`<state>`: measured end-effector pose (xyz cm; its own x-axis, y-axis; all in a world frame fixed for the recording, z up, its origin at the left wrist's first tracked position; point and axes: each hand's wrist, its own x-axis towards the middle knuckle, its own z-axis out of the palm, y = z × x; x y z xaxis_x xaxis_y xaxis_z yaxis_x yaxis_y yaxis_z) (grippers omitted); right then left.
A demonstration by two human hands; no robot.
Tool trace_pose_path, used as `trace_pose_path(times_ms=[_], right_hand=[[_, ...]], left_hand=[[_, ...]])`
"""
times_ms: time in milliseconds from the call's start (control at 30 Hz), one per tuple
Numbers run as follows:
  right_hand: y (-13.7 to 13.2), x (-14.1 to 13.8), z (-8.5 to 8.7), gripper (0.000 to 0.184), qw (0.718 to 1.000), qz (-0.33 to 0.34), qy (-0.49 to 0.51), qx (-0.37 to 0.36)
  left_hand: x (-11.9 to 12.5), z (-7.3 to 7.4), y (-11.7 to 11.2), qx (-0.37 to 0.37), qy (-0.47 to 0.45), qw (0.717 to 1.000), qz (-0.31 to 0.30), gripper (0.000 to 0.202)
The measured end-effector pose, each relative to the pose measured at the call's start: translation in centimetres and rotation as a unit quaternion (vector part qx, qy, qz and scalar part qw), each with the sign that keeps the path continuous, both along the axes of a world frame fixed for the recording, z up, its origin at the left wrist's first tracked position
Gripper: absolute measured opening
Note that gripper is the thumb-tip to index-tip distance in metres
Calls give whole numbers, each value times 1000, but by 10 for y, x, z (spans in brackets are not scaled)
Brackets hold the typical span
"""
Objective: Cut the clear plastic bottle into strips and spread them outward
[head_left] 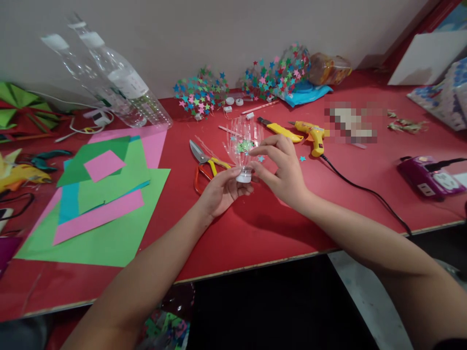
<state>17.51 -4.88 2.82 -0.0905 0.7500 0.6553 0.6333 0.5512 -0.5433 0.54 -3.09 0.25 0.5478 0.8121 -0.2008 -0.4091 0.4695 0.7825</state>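
Note:
My left hand (226,190) is closed around the neck of a cut clear plastic bottle top (245,166), whose white cap (243,179) points down. Thin strips fan upward from the neck, with green star stickers (245,146) on some of them. At the right side of the strips is my right hand (280,167), its thumb and index finger curved but apart. Whether its fingertips touch a strip I cannot tell. Just beyond my left hand lie shears (208,161) with red and yellow handles. Loose blue stars (302,159) lie to the right.
A yellow box cutter (282,131) and a corded yellow glue gun (310,135) lie behind my right hand. Star-covered plastic pieces (199,95) line the wall. Coloured paper (109,194) and clear bottles (124,80) are at left, a purple power strip (430,177) at right.

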Motion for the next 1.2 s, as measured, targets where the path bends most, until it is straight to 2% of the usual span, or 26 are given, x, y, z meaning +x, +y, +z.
trace_pose_path(times_ms=[300, 533, 933, 1200], right_hand=[[-2, -1, 1, 5, 1000, 19, -17, 6], [-3, -1, 3, 13, 999, 17, -45, -8], [-4, -3, -2, 18, 997, 51, -51, 24], [-3, -2, -2, 17, 997, 49, -55, 22]], left_hand=[[1, 1, -1, 10, 7, 1000, -6, 17], [0, -1, 0, -1, 6, 1000, 11, 15], [-2, -4, 2, -14, -22, 999, 33, 12], [-1, -3, 1, 3, -6, 1000, 15, 18]])
